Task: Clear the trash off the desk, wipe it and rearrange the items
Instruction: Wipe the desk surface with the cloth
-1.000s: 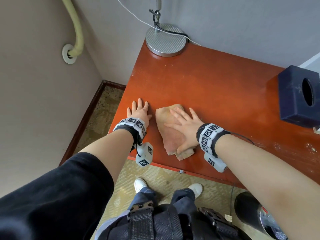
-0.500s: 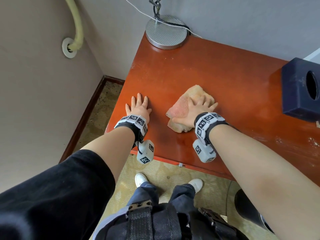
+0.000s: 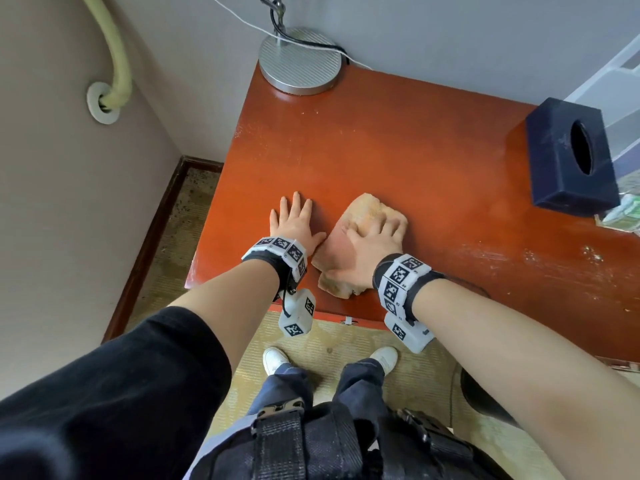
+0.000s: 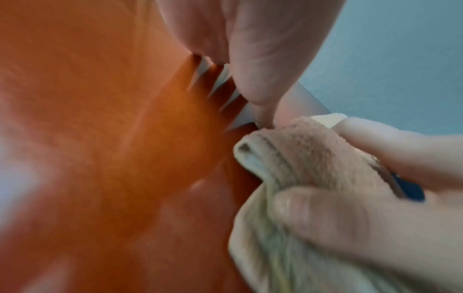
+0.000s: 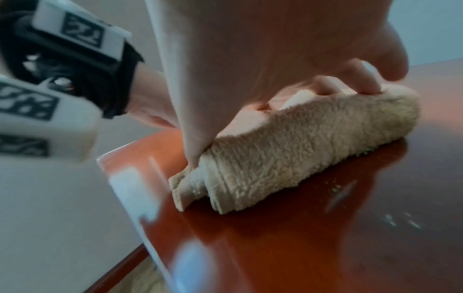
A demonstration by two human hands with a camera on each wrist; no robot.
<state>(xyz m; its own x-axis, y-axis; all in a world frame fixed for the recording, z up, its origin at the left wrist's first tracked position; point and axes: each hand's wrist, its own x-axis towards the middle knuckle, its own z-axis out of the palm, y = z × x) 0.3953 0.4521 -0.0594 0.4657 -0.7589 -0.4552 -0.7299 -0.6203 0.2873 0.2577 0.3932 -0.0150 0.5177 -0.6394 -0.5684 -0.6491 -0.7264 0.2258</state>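
A folded beige cloth point(image 3: 367, 211) lies on the orange-red desk point(image 3: 398, 140) near its front left corner. My right hand point(image 3: 375, 240) presses down on it with spread fingers. The right wrist view shows the cloth point(image 5: 300, 150) bunched under my right hand point(image 5: 250, 59). Beside it, my left hand point(image 3: 294, 225) rests flat on the bare wood, its thumb almost touching the cloth's left edge. In the left wrist view the cloth point(image 4: 300, 150) sits under the right hand's fingers point(image 4: 380, 138), just past my left hand point(image 4: 263, 49).
A round metal lamp base point(image 3: 299, 60) stands at the back left corner. A dark blue tissue box point(image 3: 561, 161) sits at the right, with papers point(image 3: 620, 216) beyond it. Pale crumbs and smears point(image 3: 554, 254) mark the wood on the right. A dark bin point(image 3: 485, 400) stands on the floor.
My right hand pushed the cloth away from the front edge, then drew it back left, close to my left thumb. The left hand stayed flat in place.
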